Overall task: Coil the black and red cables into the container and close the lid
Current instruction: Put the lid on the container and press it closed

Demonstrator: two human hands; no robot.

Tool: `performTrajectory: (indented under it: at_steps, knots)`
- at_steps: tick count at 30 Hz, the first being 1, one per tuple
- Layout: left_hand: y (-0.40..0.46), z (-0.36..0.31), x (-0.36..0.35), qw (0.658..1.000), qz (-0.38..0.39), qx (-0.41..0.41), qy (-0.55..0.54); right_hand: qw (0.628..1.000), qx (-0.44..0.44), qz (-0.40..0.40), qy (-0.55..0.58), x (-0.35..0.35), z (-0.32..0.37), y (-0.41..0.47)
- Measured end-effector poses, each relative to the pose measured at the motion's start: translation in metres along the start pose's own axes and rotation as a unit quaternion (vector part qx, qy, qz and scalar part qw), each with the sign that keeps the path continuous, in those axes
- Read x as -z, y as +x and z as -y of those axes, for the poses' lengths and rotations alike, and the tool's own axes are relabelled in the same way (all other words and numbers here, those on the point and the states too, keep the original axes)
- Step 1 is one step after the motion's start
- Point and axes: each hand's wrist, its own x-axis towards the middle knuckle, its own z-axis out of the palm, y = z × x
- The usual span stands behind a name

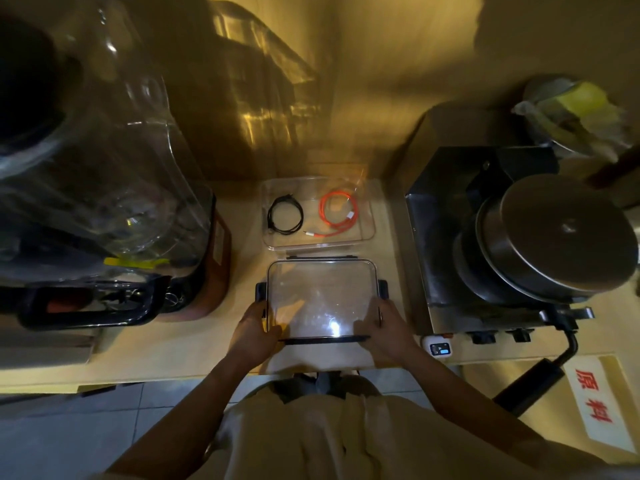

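On the pale wooden counter [388,258], seen from the head camera, a clear plastic container [370,227] sits open near the back wall, a shallow rectangular tray with rounded corners and glossy walls. Inside it the black cable [285,215] lies coiled in a small ring on the left, and the red cable [338,213], orange-red with white plug ends, lies coiled in a wider loop on the right; the two coils are apart.

Just in front of the container, nearer the person, the lid [322,296] is held tilted, a transparent rounded rectangle with a dark rim and black latch tabs on its sides. A bright glare spot sits on its lower part. The left hand [254,332] grips the lid's left edge, thumb curled onto the clear face and fingers behind it. The right hand [381,332] grips the right edge the same way. The fingers behind the lid show only dimly through the plastic.

To the left stands a large blender [104,188] with a clear bulging cover and a black handle, its top cut off by the frame and smeared by the wide-angle lens. To the right is a boxy steel appliance [491,244] with a round metal lid, black knobs and a long black handle. A white label with red characters [597,403] lies at the counter's near right. Dim yellow light leaves the back corners hard to make out.
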Motion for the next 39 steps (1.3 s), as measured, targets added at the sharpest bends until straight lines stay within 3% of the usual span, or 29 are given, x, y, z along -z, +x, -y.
performTrajectory:
  at_steps: [6,11,25,39]
  knots:
    - [0.004,-0.002,0.007,0.999,-0.004,0.021,-0.05,0.998,-0.024,-0.007,0.054,-0.001,-0.003,0.005]
    - [0.004,-0.002,0.014,0.992,0.023,0.042,-0.115,0.983,-0.046,-0.01,0.178,-0.002,0.0,0.004]
    - [0.014,0.006,0.021,0.98,0.028,0.081,-0.18,0.958,-0.091,-0.051,0.268,-0.01,0.001,0.003]
    - [-0.021,0.0,0.023,0.968,0.032,0.015,-0.25,0.907,-0.125,-0.093,0.392,-0.008,-0.015,-0.026]
